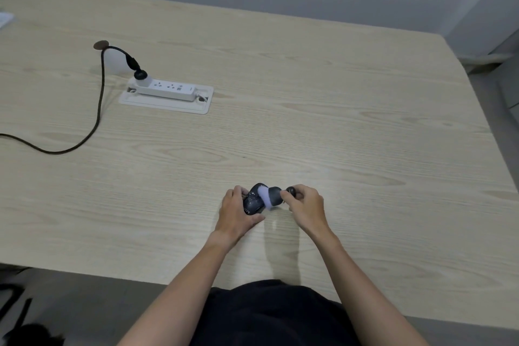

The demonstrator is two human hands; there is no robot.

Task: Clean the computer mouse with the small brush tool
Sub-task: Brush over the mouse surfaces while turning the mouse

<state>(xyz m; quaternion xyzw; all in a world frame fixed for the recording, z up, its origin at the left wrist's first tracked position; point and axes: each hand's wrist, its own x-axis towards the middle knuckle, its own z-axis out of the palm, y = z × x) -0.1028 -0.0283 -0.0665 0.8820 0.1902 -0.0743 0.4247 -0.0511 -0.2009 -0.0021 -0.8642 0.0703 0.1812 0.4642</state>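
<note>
**Two hands brush a dark computer mouse on a pale wooden worktop**

The right hand [304,205] has its grip closed around the dark handle of a small brush tool [273,196], pinched between thumb and fingertips. The brush lies roughly sideways, its handle toward the right and its pale lilac bristles toward the left, and the bristles touch the upper surface of the mouse.

The left hand [237,212] is closed around the computer mouse [254,201], fingers curled over its far-left side and the thumb stretched along its near edge. The mouse is dark and glossy, with pale flecks on its shell. Whether it rests on the worktop or is raised slightly cannot be told.

Both hands meet near the front middle of the worktop [365,135], a light wood-grain surface, with bare forearms reaching in from the bottom of the view above a dark garment.

Well apart from the hands, toward the far left, a white power strip [165,88] sits in a pale recessed tray [206,102] set into the surface. A black plug [140,73] is inserted at the strip's left end. A dark cable [99,98] runs from a round brown grommet [101,45] behind the strip, then sweeps down and off the left edge. A plain grey wall stands behind the worktop.
</note>
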